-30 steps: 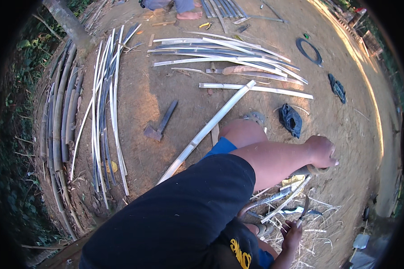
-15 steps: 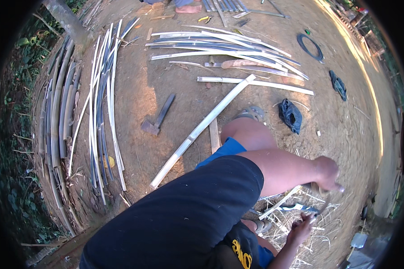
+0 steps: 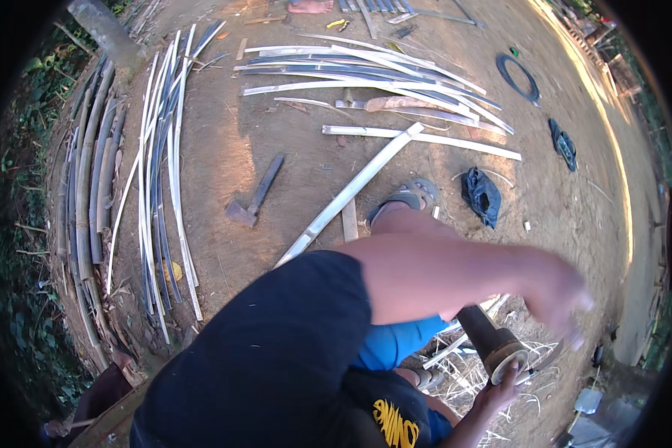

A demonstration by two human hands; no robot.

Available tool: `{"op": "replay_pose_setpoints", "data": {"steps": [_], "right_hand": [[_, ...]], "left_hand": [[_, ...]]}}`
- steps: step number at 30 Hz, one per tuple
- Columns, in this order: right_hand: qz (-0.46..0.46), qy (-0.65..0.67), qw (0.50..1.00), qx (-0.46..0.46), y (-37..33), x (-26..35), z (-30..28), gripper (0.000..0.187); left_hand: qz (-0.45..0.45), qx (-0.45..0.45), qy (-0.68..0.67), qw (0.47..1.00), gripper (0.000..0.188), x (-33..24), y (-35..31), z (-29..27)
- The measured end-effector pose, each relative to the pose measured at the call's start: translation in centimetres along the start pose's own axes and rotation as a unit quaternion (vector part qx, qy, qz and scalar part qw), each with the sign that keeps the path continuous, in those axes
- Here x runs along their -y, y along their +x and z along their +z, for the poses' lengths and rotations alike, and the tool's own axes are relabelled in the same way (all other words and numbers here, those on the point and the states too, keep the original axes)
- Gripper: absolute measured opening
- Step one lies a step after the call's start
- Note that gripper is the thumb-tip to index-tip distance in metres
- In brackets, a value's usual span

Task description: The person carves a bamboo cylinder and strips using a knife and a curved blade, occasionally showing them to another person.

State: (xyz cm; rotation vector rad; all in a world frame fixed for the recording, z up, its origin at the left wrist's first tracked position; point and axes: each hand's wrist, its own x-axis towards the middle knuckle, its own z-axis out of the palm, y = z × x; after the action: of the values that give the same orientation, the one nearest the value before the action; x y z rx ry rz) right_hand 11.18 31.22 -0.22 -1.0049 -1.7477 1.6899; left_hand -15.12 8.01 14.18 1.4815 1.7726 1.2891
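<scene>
My left arm, in a black sleeve, reaches across to the right. My left hand [image 3: 556,295] is smeared by motion, so its grip cannot be told. Low on the right, my right hand [image 3: 498,392] is closed around what looks like the handle of a knife; its thin curved blade [image 3: 551,358] points up toward my left fingers. A dark bamboo tube [image 3: 485,336] with a tan ringed end slants down from under my left forearm, its end against my right fingers. Pale shavings [image 3: 455,373] lie on the ground beneath.
Split bamboo strips [image 3: 366,73] lie ahead, and more strips [image 3: 160,179] at the left beside bamboo poles [image 3: 89,172]. A hatchet [image 3: 255,196], a long pale slat [image 3: 351,193], a black plastic bag [image 3: 481,197] and a wire coil [image 3: 518,79] rest on dirt. Another person's foot [image 3: 311,7] shows far off.
The dark bamboo tube has come into view by my right hand. My left forearm has shifted right and slightly lower, and its hand is now blurred.
</scene>
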Motion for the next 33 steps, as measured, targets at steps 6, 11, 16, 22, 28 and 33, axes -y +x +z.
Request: {"op": "replay_pose_setpoints", "data": {"steps": [6,11,16,22,28,33], "right_hand": [[0.042,-0.053,0.992,-0.111,-1.4,0.2,-0.4,0.062],[0.003,-0.036,0.998,-0.060,-0.5,1.5,2.4,0.038],[0.019,-0.032,0.996,-0.080,-1.5,1.1,1.6,0.029],[0.018,-0.016,0.997,-0.078,-2.7,0.4,0.9,0.027],[0.016,-0.007,0.997,-0.073,-2.9,0.3,1.0,0.029],[0.015,-0.013,0.998,-0.058,-3.2,0.3,0.6,0.033]], "left_hand": [[-0.204,-0.427,-0.102,0.875,0.039,17.6,-13.6,-1.9],[-0.494,-0.437,-0.292,0.692,0.046,28.8,-27.5,8.6],[-0.465,-0.408,-0.292,0.729,0.049,30.2,-24.2,10.2],[-0.312,-0.371,-0.201,0.851,0.045,18.8,-10.4,4.9],[-0.097,-0.262,-0.197,0.940,0.036,10.0,-3.1,6.1],[-0.049,-0.098,-0.110,0.988,0.034,4.9,1.4,8.3]]}}
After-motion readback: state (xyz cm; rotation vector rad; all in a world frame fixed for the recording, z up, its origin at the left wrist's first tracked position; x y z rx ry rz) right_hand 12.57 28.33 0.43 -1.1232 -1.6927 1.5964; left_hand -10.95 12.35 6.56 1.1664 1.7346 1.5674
